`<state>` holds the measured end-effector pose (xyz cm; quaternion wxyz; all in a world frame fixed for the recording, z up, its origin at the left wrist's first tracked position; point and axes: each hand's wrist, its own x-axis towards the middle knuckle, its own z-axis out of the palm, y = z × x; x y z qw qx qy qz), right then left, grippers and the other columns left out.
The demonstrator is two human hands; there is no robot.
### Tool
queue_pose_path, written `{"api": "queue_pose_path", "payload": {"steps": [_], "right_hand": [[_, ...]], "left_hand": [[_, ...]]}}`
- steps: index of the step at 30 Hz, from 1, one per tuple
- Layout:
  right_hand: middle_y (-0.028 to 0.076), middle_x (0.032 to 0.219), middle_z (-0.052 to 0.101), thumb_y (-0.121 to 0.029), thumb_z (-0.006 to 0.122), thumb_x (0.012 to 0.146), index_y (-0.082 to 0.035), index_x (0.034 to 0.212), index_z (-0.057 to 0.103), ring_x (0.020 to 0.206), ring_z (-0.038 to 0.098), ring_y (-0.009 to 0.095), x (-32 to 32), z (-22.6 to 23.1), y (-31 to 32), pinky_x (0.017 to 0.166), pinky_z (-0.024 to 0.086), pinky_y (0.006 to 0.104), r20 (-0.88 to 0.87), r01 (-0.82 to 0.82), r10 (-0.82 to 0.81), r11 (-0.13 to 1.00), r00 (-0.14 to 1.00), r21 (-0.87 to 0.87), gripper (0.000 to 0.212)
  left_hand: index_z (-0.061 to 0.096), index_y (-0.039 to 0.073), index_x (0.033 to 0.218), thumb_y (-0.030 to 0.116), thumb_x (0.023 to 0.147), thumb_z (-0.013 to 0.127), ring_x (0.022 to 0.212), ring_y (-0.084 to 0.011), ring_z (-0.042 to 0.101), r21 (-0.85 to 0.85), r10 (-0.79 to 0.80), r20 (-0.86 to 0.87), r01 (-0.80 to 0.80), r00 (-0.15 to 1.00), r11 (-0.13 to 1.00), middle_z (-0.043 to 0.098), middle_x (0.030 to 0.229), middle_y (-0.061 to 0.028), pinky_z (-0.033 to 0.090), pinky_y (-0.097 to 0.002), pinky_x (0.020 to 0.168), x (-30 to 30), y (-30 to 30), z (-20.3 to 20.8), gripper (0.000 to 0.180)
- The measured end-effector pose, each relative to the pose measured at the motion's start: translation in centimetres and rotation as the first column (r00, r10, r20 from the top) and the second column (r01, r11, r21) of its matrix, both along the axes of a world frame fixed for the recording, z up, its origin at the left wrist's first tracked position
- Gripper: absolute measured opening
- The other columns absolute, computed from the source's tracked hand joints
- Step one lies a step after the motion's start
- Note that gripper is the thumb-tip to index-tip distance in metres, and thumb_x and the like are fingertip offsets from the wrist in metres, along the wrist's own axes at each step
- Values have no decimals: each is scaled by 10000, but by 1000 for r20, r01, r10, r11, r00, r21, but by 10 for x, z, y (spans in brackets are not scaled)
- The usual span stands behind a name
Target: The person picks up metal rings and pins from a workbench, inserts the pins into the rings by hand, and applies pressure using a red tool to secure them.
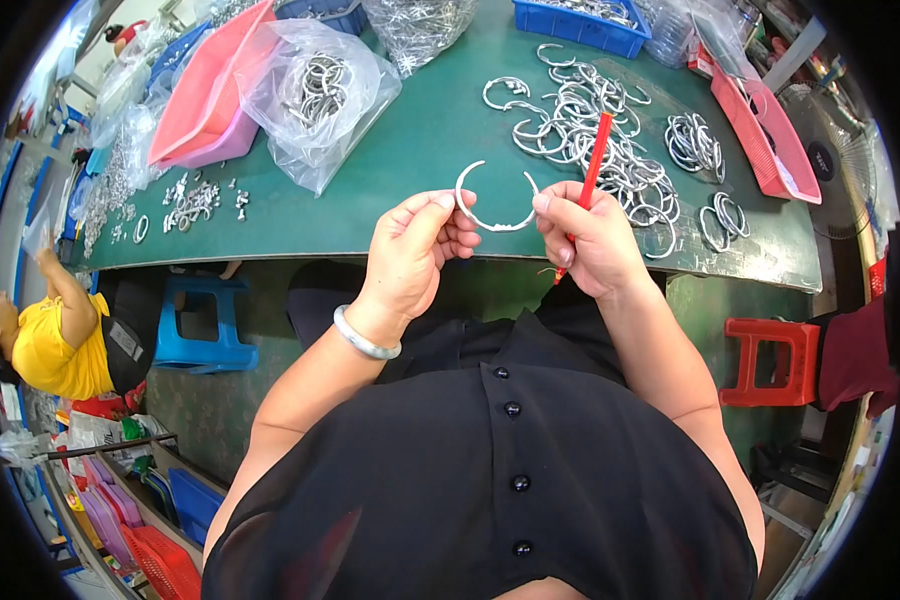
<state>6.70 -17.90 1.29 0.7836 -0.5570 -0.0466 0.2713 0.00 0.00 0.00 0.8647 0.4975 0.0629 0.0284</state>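
Over the near edge of the green table (420,150), an open silver-coloured bangle (500,228) is held up between my two hands, its gap facing away from me. My left hand (415,245) pinches one side of it with thumb and fingertips. On the other side, my right hand (592,240) grips the bangle near its end, and a red pen-like stick (598,160) is tucked upright in the same hand. Just beyond lies a heap of similar bangles (610,135). A pale bangle (366,335) circles my left wrist.
Small bangle piles (694,145) lie right of the heap, near a pink basket (770,135). Left are a clear bag of rings (320,95), pink bins (205,90) and small metal pieces (190,203). A blue tray (585,28) stands behind. A person in yellow (60,345) sits left.
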Motion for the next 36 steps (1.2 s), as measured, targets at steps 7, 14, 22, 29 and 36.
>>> {"api": "queue_pose_path", "payload": {"steps": [7, 14, 22, 29, 36], "right_hand": [[24, 604, 513, -112, 620, 763, -28, 739, 537, 380, 383, 51, 2, -2, -1, 358, 264, 193, -34, -5, 6, 999, 999, 31, 120], [14, 590, 510, -108, 639, 747, -30, 725, 542, 376, 389, 51, 4, -1, 0, 345, 269, 187, -22, -12, 13, 999, 1000, 35, 128], [18, 583, 503, -99, 629, 749, -21, 729, 529, 372, 386, 50, 6, -1, 0, 339, 267, 189, -33, -19, 19, 1000, 999, 10, 128], [51, 638, 528, -90, 613, 758, 12, 776, 540, 368, 388, 53, 12, -9, 0, 330, 286, 195, -75, -68, 64, 996, 995, -61, 127], [125, 840, 559, -260, 381, 909, 44, 885, 537, 552, 520, 143, 23, -16, -13, 478, 421, 258, 76, 37, -45, 994, 996, 103, 343]], "left_hand": [[581, -6, 949, 153, 874, 481, 648, -121, 554, 5, -10, -20, 10, 1000, 1000, 572, 749, -35, 446, -233, 594, 0, -1, 1, 202], [571, 6, 892, 130, 853, 513, 631, -115, 554, 35, -2, -57, 4, 998, 999, 571, 737, -38, 446, -228, 576, 2, -1, 0, 142], [570, 22, 851, 189, 864, 500, 590, -109, 540, 54, -38, -127, 46, 991, 997, 566, 694, -35, 433, -216, 546, 8, 4, 0, 181], [575, 41, 777, 196, 860, 502, 490, -76, 508, 298, -73, -154, 116, 985, 947, 551, 614, -4, 406, -183, 459, 24, 14, -10, 190], [571, 21, 745, 174, 837, 509, 486, -78, 506, 458, -79, -270, 201, 960, 866, 556, 611, -37, 411, -188, 443, 35, 17, -12, 189]]}}
